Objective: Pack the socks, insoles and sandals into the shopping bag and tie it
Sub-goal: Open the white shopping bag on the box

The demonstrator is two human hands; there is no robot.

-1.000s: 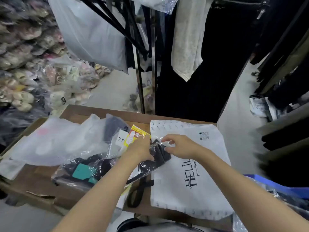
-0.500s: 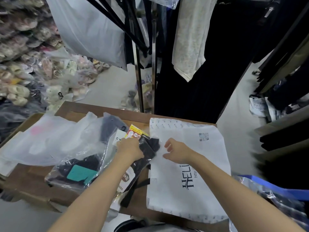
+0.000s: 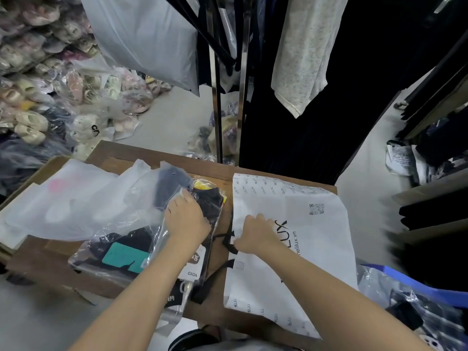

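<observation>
A white shopping bag (image 3: pixel 304 249) with black print lies flat on the wooden table (image 3: pixel 152 153), its black handles (image 3: pixel 222 267) at its left edge. My right hand (image 3: pixel 255 234) pinches that left edge by the handles. My left hand (image 3: pixel 187 221) grips a clear packet of black socks (image 3: pixel 210 201) lying left of the bag. Under my left forearm lie more sock packets with white labels (image 3: pixel 192 272). Further left, a clear bag holds black sandals with a teal insert (image 3: pixel 121 252).
Frosted plastic bags (image 3: pixel 76 206) cover the table's left half. Bagged shoes (image 3: pixel 50 79) pile up on the floor at far left. A metal rack (image 3: pixel 217 97) with hanging clothes stands behind the table. A blue bin (image 3: pixel 417 287) with plastic-wrapped goods sits at lower right.
My left hand has carried the sock packet leftward, off the shopping bag. My right hand has let go of the packet, dropped to the bag's left edge and taken hold of it.
</observation>
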